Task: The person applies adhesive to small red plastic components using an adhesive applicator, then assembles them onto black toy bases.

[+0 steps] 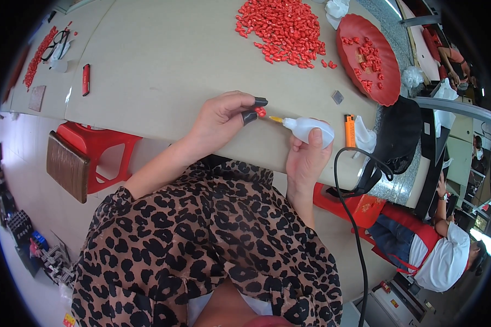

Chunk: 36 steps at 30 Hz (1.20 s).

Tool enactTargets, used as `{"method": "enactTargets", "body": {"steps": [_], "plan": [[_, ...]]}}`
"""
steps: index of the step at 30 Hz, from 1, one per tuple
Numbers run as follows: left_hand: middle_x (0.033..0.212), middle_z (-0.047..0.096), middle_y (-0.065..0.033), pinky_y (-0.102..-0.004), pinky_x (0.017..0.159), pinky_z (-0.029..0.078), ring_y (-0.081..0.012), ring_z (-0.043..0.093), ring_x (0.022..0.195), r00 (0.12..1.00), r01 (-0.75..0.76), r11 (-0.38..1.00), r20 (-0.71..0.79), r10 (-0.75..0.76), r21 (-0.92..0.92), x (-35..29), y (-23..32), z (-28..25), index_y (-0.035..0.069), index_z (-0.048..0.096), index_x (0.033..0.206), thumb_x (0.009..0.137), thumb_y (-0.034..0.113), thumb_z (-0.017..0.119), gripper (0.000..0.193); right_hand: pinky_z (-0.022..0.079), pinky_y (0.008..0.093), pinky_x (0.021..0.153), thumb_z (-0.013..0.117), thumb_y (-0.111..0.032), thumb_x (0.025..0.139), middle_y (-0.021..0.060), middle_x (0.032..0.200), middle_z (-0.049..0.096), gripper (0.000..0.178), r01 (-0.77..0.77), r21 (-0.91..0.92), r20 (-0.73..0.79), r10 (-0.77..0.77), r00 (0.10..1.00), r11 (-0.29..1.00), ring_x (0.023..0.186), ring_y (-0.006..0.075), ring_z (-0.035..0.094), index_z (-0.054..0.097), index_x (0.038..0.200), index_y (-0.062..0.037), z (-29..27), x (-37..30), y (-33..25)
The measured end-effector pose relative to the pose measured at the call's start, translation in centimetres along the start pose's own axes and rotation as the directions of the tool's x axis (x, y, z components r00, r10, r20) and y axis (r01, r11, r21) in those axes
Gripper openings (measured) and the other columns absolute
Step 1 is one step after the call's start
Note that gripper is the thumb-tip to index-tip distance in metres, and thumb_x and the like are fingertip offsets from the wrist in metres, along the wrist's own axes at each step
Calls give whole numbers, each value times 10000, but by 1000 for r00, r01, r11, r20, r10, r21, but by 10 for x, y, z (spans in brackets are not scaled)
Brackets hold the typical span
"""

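Note:
Black finger covers sit on the thumb and forefinger of my left hand [219,119], which pinches a small shiny red piece [261,112] above the table edge. My right hand [309,159] is wrapped round a white squeeze bottle [306,129] lying on its side. Its thin yellow nozzle [276,119] points left at the red piece, a small gap away. Beyond my hands, a large heap of similar red pieces [283,32] lies on the table. More of them rest in a red scalloped tray [388,82] at the far right.
An orange lighter [349,131], crumpled white tissue [365,140] and a black bag [402,128] lie to the right, with a black cable [355,229] hanging down. A red lighter [86,80] lies left. Red stools [112,152] flank me; a person in white [442,256] sits right.

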<state>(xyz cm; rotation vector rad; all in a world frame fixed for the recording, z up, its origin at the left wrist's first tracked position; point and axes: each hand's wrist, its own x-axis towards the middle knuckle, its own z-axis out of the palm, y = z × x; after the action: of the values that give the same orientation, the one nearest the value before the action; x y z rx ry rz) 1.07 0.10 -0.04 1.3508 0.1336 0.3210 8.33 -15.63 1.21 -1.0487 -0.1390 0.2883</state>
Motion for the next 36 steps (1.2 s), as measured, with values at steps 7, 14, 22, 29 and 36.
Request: {"method": "enactTargets", "body": {"steps": [7,14,22,29,36], "plan": [[910,511,-54,-214,758,413,-101,509,832,1000,-6,989,-5,7,151,0,4,0,-28,544,941,761,-87,483,199,327,203,470,574,-188,776,72,800,522,268,-26,-84,-1,26,1000,996,578,101,443,432,946,-38,2,-2,1],[899,515,-50,-212,747,409,-99,505,823,1000,-20,988,-1,20,153,0,5,0,-23,547,936,762,-83,481,196,324,195,464,570,-167,779,64,797,520,252,-24,-103,-9,24,1000,994,557,97,436,432,948,-42,1,-1,2],[898,515,-51,-209,746,411,-98,507,824,1000,-10,986,1,10,167,0,4,-1,-26,546,935,761,-81,484,192,328,192,471,579,-172,774,53,802,517,258,-27,-113,-25,24,999,993,578,92,444,435,945,-44,2,-1,2],[905,508,-53,-213,755,414,-100,508,833,1000,-1,989,-1,1,146,0,4,-1,-34,539,939,765,-86,478,192,331,186,463,587,-100,764,41,780,495,240,-48,-63,-32,46,998,997,587,70,425,422,925,-32,4,-2,0],[906,506,-51,-213,761,415,-100,510,838,1000,12,990,-5,-11,140,0,3,-1,-37,537,941,766,-89,474,193,323,195,470,587,-172,769,58,792,514,264,-25,-114,1,25,1000,993,566,93,433,434,936,-35,1,-1,1]]}}
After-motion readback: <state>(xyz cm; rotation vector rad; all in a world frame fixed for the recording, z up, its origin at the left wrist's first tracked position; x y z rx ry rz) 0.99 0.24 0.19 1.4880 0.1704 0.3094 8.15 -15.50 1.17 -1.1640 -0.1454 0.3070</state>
